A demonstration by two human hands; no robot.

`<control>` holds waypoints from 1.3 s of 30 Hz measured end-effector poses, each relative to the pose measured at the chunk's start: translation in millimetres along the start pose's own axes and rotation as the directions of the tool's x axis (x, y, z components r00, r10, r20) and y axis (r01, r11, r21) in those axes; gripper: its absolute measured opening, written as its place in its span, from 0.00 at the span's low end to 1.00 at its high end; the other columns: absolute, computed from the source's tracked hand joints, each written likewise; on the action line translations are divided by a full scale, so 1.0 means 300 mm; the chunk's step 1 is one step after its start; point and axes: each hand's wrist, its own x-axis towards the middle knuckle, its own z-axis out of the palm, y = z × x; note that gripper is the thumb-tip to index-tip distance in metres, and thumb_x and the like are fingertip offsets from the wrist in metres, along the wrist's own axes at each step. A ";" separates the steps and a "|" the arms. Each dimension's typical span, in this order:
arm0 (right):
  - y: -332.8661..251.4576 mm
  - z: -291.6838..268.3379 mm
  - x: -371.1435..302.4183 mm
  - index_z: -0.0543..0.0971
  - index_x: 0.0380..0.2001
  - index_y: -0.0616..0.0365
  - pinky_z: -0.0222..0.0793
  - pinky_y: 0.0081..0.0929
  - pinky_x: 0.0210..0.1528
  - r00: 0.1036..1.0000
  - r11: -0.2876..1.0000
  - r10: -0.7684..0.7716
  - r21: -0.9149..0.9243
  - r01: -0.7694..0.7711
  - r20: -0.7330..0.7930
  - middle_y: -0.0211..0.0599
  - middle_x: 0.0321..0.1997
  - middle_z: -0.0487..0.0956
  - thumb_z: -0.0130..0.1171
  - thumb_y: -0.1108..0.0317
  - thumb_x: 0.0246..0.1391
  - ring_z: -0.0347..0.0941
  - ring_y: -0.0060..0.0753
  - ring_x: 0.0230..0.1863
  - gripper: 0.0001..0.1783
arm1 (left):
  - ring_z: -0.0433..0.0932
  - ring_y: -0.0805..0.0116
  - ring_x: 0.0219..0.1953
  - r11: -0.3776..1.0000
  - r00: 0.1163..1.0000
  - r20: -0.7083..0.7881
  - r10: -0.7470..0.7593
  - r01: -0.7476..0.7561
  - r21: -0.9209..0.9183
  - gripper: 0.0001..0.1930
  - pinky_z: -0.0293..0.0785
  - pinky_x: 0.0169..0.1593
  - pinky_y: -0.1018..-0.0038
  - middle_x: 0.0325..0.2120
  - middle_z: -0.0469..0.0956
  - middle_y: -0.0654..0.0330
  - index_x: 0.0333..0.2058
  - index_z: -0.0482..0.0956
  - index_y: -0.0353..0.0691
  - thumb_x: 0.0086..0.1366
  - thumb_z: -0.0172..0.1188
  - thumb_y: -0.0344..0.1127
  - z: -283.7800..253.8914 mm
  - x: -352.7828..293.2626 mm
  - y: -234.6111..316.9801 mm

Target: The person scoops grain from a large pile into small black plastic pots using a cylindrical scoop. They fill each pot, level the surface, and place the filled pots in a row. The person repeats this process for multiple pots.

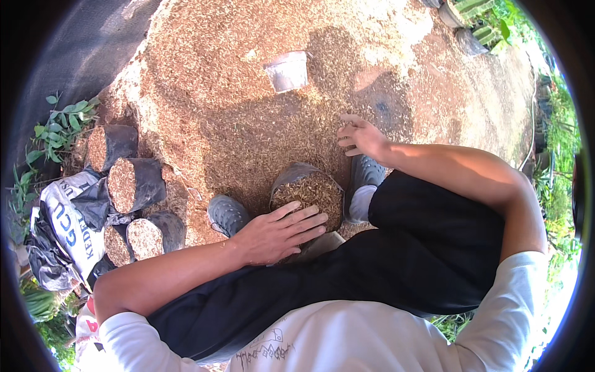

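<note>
Presumably for steadiness, the left hand (pixel 279 232) lies spread, unclenched, over the filled bag (pixel 296 172) set between the shoes (pixel 228 215); palm contact is hidden. Beyond it, the right hand (pixel 367 139) hangs relaxed, gripping nothing visible.

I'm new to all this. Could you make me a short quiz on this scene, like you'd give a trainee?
1. The left hand lies over: A) the pale pail; B) the filling of the dark bag between the shoes; C) a leafy plant.
2. True or false: the right hand is clear of that bag.
3. To which side of the shoes do the other filled bags lie?
Key: 1 B; 2 true; 3 left.
</note>
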 end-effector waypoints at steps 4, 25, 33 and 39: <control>0.112 0.005 -0.057 0.60 0.78 0.54 0.80 0.42 0.64 0.997 0.993 -0.050 0.104 0.056 -0.057 0.48 0.69 0.76 0.49 0.62 0.76 0.78 0.43 0.63 0.32 | 0.51 0.57 0.81 1.000 0.999 -0.044 0.003 -0.004 -0.018 0.42 0.45 0.82 0.57 0.78 0.57 0.58 0.75 0.62 0.39 0.70 0.61 0.56 0.031 0.077 -0.036; 0.120 0.087 -0.186 0.72 0.70 0.47 0.78 0.33 0.51 0.938 0.915 -0.282 0.238 0.326 -0.202 0.36 0.56 0.81 0.47 0.52 0.80 0.81 0.32 0.53 0.23 | 0.55 0.47 0.79 0.916 0.870 -0.330 -0.366 0.400 0.038 0.45 0.51 0.80 0.54 0.76 0.59 0.43 0.74 0.59 0.29 0.74 0.56 0.61 0.151 0.298 0.041; 0.077 0.037 -0.172 0.72 0.69 0.47 0.77 0.33 0.50 0.921 0.926 -0.294 0.162 0.341 -0.258 0.36 0.54 0.82 0.46 0.50 0.80 0.80 0.30 0.52 0.24 | 0.52 0.49 0.80 0.901 0.880 -0.246 -0.406 0.430 0.053 0.46 0.46 0.81 0.55 0.77 0.56 0.45 0.75 0.58 0.31 0.74 0.53 0.65 0.140 0.284 0.075; 0.086 0.088 -0.145 0.73 0.69 0.50 0.76 0.33 0.52 0.935 0.930 -0.292 0.167 0.327 -0.201 0.38 0.54 0.82 0.46 0.49 0.80 0.80 0.31 0.51 0.25 | 0.51 0.52 0.81 0.874 0.858 -0.304 -0.414 0.468 0.132 0.48 0.44 0.82 0.54 0.78 0.56 0.47 0.76 0.57 0.31 0.74 0.50 0.69 0.179 0.390 0.089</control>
